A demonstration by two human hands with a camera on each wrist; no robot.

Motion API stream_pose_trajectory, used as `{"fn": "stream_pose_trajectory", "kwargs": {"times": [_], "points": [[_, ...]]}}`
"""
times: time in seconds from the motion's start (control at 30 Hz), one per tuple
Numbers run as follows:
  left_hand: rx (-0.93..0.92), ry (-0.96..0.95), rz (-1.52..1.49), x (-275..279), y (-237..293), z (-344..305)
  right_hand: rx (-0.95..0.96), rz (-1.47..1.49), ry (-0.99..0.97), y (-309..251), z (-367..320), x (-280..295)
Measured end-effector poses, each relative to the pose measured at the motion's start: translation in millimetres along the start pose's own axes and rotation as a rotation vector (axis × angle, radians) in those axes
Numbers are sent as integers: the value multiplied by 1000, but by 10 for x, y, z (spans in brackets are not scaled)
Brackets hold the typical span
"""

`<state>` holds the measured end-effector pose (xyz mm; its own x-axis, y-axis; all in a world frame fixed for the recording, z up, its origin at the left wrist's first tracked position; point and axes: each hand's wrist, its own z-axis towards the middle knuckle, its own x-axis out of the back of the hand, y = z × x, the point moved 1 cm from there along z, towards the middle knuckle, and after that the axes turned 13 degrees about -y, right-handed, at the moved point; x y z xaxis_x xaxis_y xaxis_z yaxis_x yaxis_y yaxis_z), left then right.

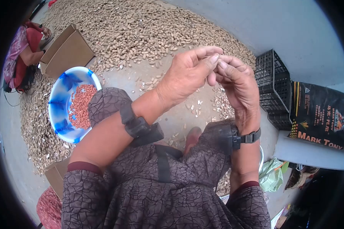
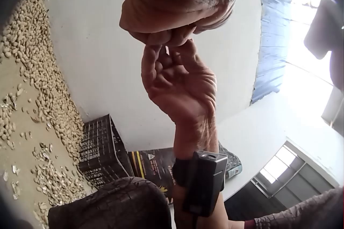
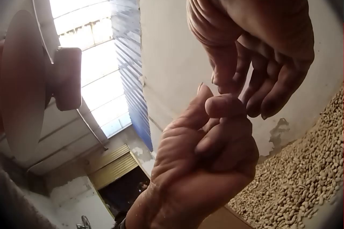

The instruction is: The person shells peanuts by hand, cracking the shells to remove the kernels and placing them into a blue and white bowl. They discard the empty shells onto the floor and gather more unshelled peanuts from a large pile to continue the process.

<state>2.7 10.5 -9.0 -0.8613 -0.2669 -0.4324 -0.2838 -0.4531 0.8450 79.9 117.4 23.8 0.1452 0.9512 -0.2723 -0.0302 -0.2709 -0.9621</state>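
In the head view my left hand (image 1: 189, 72) and right hand (image 1: 240, 80) are raised in front of my body, thumbs and bent fingers meeting at the tips. The left wrist view has the left hand (image 2: 183, 3) above and the right hand (image 2: 185, 89) below it, fingertips close together. Seen from the right wrist, the right hand (image 3: 258, 25) reaches down to the left hand (image 3: 209, 154), whose fingers are curled. Anything pinched between the tips is too small or hidden to make out.
Unshelled peanuts (image 1: 141, 30) cover the floor ahead. At left are a cardboard box (image 1: 70, 53), a blue-and-white basin (image 1: 55, 110) holding reddish kernels (image 1: 80, 107), and a crouching person (image 1: 17, 65). A black crate (image 1: 271, 80) and black sack (image 1: 321, 114) stand right.
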Motion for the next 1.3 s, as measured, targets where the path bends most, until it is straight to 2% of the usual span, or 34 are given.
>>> {"fn": "stream_pose_trajectory", "kwargs": {"times": [0.03,0.1,0.23,0.33,0.43,0.57,0.63,0.7,0.87,0.93,1.03,1.07,1.13,1.2,1.23,1.3], "points": [[-5,-1,-2,32,30,-7,15,-51,31,-72,-18,-7],[176,16,9,76,188,-43,61,-175,87,-225,-57,147],[144,18,-12,170,208,-75,-30,-304,177,-418,-221,593],[166,32,-76,182,291,-133,-110,-286,260,-164,-355,1036],[168,52,-39,162,360,-164,-223,-228,356,379,-499,1469],[230,98,-37,203,392,-171,-401,-142,488,1385,-700,1977],[235,109,-33,217,366,-174,-514,-129,493,1886,-790,2117],[319,175,-9,179,395,-158,-638,-120,462,2513,-915,2313],[464,257,28,112,360,-114,-749,-181,506,3504,-973,2394],[500,275,29,73,364,-81,-772,-159,491,3491,-952,2261],[540,303,35,71,371,-38,-756,-172,403,3854,-1029,2348],[551,313,44,75,373,-36,-766,-166,399,3804,-1036,2250],[570,344,43,79,384,-31,-730,-449,538,3399,-969,1875],[588,371,41,82,374,-28,-780,-535,550,3015,-839,1677],[578,374,62,88,370,-36,-823,-626,563,2945,-798,1635],[576,385,85,96,382,-52,-820,-614,540,3057,-803,1677]]}}
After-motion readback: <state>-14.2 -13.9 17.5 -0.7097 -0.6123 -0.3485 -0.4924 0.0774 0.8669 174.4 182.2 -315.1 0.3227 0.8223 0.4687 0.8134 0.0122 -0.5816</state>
